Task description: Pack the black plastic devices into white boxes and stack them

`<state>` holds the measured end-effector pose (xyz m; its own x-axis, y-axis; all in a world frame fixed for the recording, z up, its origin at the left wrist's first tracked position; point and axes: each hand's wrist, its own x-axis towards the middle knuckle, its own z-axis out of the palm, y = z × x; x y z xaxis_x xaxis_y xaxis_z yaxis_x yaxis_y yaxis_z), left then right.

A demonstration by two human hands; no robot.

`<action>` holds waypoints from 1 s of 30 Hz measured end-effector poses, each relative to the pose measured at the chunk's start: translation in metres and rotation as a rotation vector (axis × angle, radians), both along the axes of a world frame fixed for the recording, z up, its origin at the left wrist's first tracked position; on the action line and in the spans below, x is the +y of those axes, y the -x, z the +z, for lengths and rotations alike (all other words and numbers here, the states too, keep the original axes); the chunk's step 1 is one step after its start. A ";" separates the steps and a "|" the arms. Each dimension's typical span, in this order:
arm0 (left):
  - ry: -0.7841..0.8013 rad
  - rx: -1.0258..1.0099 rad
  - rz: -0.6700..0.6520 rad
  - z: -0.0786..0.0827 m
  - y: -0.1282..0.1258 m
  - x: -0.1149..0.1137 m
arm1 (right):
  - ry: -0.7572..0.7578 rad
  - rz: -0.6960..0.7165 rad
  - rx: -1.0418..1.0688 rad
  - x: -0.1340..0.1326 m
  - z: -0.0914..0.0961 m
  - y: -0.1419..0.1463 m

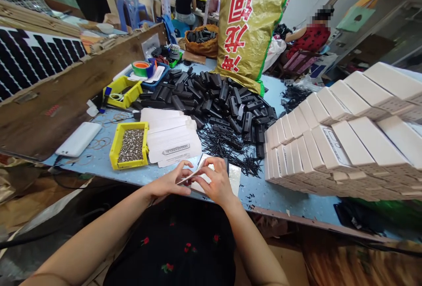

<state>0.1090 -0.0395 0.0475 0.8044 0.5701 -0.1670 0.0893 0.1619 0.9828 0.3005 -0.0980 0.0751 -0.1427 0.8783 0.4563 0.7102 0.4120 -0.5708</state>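
Both of my hands meet at the table's near edge, over a small white box or sheet (234,177) with a dark strip beside it. A thin white folded paper (189,177), seen nearly edge-on, is pinched by my left hand (169,184). The fingers of my right hand (216,182) are closed on the same paper from the other side. Just beyond lies a fanned stack of white printed leaflets (171,136). To its left stands a yellow bin (114,156) full of small metal screws (131,145).
Black plastic cases (214,94) are heaped mid-table, with thin black parts (224,145) before them. White boxes (332,145) are stacked high on the right. A gold sack (250,22) stands behind. At left are a white phone-like block (79,139) and another yellow bin (132,94).
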 end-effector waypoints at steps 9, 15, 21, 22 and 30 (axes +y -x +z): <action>-0.427 0.167 0.003 0.030 0.006 0.000 | 0.166 -0.023 0.699 -0.017 -0.014 -0.005; -0.355 0.169 0.174 0.026 -0.024 -0.020 | 0.345 0.075 0.862 -0.009 -0.026 0.009; -0.265 0.203 0.280 0.021 -0.037 -0.025 | 0.310 0.106 0.777 -0.015 -0.016 0.014; -0.265 0.188 0.278 0.021 -0.037 -0.024 | 0.297 0.060 0.778 -0.016 -0.015 0.016; -0.245 0.129 0.240 0.020 -0.038 -0.017 | 0.207 -0.050 0.695 -0.014 -0.018 0.012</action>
